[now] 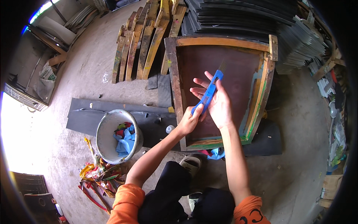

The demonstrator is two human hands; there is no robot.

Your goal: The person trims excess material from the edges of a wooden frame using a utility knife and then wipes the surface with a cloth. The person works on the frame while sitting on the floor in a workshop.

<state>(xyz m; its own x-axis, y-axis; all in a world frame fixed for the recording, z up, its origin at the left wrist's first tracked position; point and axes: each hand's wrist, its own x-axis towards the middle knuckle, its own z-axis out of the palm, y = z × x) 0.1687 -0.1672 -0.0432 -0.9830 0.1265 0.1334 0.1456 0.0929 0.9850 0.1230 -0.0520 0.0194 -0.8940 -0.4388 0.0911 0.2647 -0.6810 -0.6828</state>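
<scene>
A blue utility knife (209,91) is held slantwise above a wooden frame (257,108), which is stretched with a dark reddish-brown sheet. Its thin blade points away to the upper right. My left hand (191,118) is closed round the knife's near end, thumb on top. My right hand (218,102) is turned palm up behind the handle, its fingers spread to the left and its thumb beside the knife's upper part. The handle crosses in front of those fingers; whether it rests on them I cannot tell. Green and yellow stains mark the frame's wood.
A grey bucket (138,140) holding blue and red scraps stands left, beside a heap of colourful strips (99,173). A small white bottle (170,129) is near the frame. Wooden frames (149,41) lean behind, next to stacked black sheets (238,18). Dark flat sheets (84,115) lie on the floor.
</scene>
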